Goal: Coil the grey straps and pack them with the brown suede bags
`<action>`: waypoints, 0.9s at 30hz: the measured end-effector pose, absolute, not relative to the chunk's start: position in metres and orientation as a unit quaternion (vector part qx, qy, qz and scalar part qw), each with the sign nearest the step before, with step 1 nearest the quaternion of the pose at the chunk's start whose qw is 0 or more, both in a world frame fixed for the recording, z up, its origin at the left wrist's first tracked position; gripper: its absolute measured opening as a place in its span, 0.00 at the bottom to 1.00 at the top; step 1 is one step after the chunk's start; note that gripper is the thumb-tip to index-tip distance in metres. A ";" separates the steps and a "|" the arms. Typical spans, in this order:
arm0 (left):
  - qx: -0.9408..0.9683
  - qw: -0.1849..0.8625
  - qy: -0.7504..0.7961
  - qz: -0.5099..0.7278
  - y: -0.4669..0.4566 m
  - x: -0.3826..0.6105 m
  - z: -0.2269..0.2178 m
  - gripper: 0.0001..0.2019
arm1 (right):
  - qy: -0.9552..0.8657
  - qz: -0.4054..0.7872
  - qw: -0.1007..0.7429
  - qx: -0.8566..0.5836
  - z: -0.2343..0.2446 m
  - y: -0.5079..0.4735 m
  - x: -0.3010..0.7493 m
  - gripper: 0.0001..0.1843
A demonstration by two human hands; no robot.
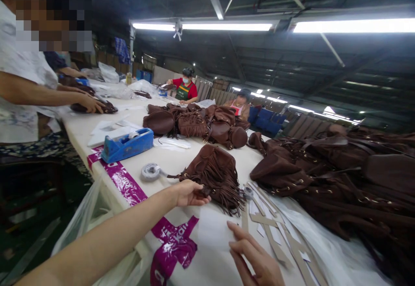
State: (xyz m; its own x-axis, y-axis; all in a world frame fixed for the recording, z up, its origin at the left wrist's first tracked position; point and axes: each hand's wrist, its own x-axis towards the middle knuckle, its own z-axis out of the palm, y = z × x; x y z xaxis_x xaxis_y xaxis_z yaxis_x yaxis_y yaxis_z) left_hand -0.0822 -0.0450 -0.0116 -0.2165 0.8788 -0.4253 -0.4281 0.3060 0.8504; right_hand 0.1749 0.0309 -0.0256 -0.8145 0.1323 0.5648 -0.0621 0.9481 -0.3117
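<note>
In the head view, we work at a long, pale table (175, 155), whose near edge carries purple printed tape (127, 185). Our left hand (192, 193) grasps a small brown piece (205, 191) between thumb and fingers. The piece is at the near side of the fringed bag (212, 169), which lies on the table; we cannot tell whether the two are joined. Our right hand (256, 258) has its fingers spread at the edge of a translucent sheet (214, 230); we cannot tell whether it grips the sheet.

On the table, a grey roll (150, 172) lies left of the bag, and a blue dispenser (129, 145) stands beyond it, on the tape. Card strips (275, 243) lie at right, beside a large heap (324, 169) of brown bags. A second row (194, 124) of bags lies farther back.

Three co-workers stand around the table: one at left (22, 74), two at the far side (186, 89). Long lamps (227, 27) light the dark, beamed roof (259, 65); blue bins (267, 119) stand behind.
</note>
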 end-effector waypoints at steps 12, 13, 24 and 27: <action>0.203 0.500 0.648 0.538 -0.053 -0.058 -0.032 0.07 | -0.752 0.481 0.319 -0.318 -0.087 0.055 0.163 0.24; 0.201 0.502 0.647 0.537 -0.053 -0.058 -0.030 0.07 | -0.696 0.541 0.328 -0.340 -0.087 0.055 0.161 0.30; 0.183 0.586 0.599 0.514 -0.051 -0.074 -0.001 0.05 | -0.477 0.790 0.157 -0.353 -0.032 0.035 0.141 0.12; 0.201 0.568 0.615 0.509 -0.049 -0.074 0.001 0.02 | -0.527 0.760 0.176 -0.337 -0.027 0.035 0.127 0.08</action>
State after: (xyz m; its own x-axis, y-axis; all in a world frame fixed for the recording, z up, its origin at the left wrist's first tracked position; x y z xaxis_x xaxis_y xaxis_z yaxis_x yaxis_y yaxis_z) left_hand -0.0744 -0.0490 0.0008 -0.2747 0.8254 -0.4931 -0.3309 0.4004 0.8545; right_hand 0.1272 0.0353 -0.0274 -0.7114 0.6225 -0.3261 0.0874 -0.3821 -0.9200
